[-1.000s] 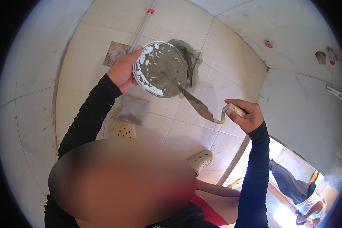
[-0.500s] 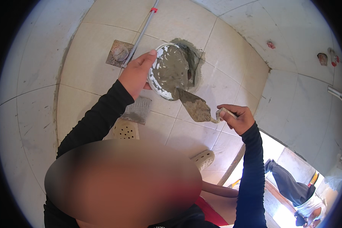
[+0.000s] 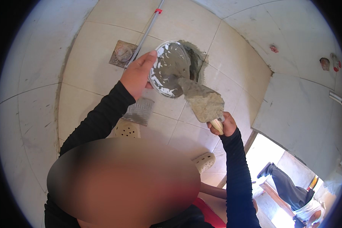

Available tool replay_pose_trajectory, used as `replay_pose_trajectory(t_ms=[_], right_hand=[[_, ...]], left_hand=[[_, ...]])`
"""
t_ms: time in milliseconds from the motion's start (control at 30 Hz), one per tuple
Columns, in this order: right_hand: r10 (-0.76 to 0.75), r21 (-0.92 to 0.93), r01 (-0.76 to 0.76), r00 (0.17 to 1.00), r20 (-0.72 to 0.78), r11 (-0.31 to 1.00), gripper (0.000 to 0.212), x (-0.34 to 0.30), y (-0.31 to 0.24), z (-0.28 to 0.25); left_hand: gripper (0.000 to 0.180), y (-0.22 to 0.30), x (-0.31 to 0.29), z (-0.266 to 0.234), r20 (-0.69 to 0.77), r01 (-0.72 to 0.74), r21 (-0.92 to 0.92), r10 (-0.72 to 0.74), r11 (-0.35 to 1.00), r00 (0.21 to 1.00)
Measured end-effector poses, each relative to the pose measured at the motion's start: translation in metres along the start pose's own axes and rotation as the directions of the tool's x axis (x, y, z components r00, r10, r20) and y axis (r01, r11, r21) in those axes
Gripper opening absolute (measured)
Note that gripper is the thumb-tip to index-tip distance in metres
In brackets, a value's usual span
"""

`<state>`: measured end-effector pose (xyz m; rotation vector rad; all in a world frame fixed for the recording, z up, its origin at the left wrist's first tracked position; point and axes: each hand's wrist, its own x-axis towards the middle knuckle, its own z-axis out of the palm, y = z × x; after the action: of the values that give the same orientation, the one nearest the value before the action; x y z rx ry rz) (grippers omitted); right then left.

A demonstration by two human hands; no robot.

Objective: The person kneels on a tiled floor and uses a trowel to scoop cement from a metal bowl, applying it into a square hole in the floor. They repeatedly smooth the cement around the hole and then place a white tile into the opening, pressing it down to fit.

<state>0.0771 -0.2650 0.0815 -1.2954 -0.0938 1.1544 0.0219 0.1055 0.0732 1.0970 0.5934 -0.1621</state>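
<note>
Holding a pan (image 3: 164, 90) and a trowel (image 3: 203, 99) over the floor (image 3: 91, 57)

The left hand (image 3: 138, 77) has its fingers on the pan's left side, thumb on the rim. The pan looks tipped. Gray mix (image 3: 174, 60) covers most of it, with white showing near the rim. It is held between the floor's left edge and its far right corner, just beside the hole (image 3: 197, 62). The right hand (image 3: 226, 124) has its fingers closed round the trowel's handle. The blade's tip is at the pan's lower right.

To do this well, I think the pan should be steady and more flat, so nothing slides out. The blade should go in low and come up slow and level. Small scoops seem safer than one big heap.

Some bits are hard to see. The pan hides part of the hole, and most of the fingers under it don't show. I cannot tell how deep the pan is, or if the gray on the blade is a fresh lump or old crust.
</note>
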Motion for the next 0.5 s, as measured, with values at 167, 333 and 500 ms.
replay_pose_trajectory(t_ms=[167,333,500], right_hand=[[-0.004,-0.28,-0.033,0.991,-0.131,0.959,0.062,-0.013,-0.017,-0.034],[0.071,-0.545,-0.228,0.953,-0.293,0.807,0.04,-0.006,-0.049,-0.071],[0.15,-0.749,-0.276,0.961,-0.234,0.602,0.037,0.042,-0.067,-0.099]], left_hand=[[0.048,-0.003,0.015,-0.018,-0.087,-0.086,-0.034,0.083,0.996,0.993],[0.048,0.006,0.025,-0.033,-0.163,-0.223,-0.033,0.215,0.974,0.963],[0.048,0.01,0.017,-0.03,-0.104,-0.22,-0.059,0.213,0.974,0.971]])
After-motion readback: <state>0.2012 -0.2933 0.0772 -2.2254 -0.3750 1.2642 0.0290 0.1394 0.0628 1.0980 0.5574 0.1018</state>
